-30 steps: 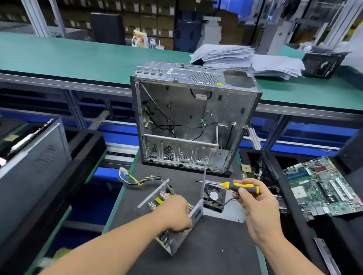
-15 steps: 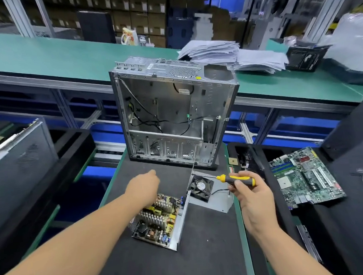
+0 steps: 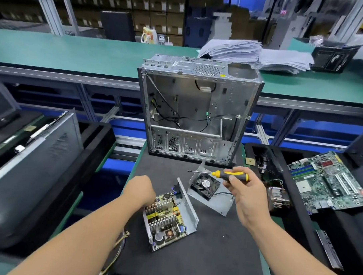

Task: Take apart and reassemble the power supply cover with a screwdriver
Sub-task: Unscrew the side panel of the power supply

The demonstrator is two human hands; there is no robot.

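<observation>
Centre of the frame: an opened power supply (image 3: 169, 217) is shown lying on a dark mat (image 3: 213, 256), its circuit board, heat sinks and capacitors exposed inside a grey metal tray. The detached cover (image 3: 213, 195), a bent grey metal sheet carrying a black fan (image 3: 205, 185), is seen just right of the power supply, nearly touching it; part of its right edge is hidden behind the right hand.

The right hand (image 3: 248, 196) is held right of centre, above the mat. A screwdriver (image 3: 221, 173) with a yellow and black handle is pinched between the thumb and fingers, the thin shaft pointing left over the fan. The butt of the handle is covered by the fingers.

The left hand (image 3: 140, 191) is placed at the upper left corner of the power supply. Only its back is visible; the fingers are turned away, so it cannot be told whether anything is gripped or how far they are curled.

Behind the mat, an empty computer case (image 3: 198, 109) is stood upright with its open side facing the viewer, loose black cables hanging inside. A stack of papers (image 3: 256, 53) is seen on the green bench (image 3: 68, 53) beyond. At the right edge, a green motherboard (image 3: 328, 180) rests in a black tray. A yellowish cable (image 3: 117, 252) at lower left is partly hidden by the left forearm.
</observation>
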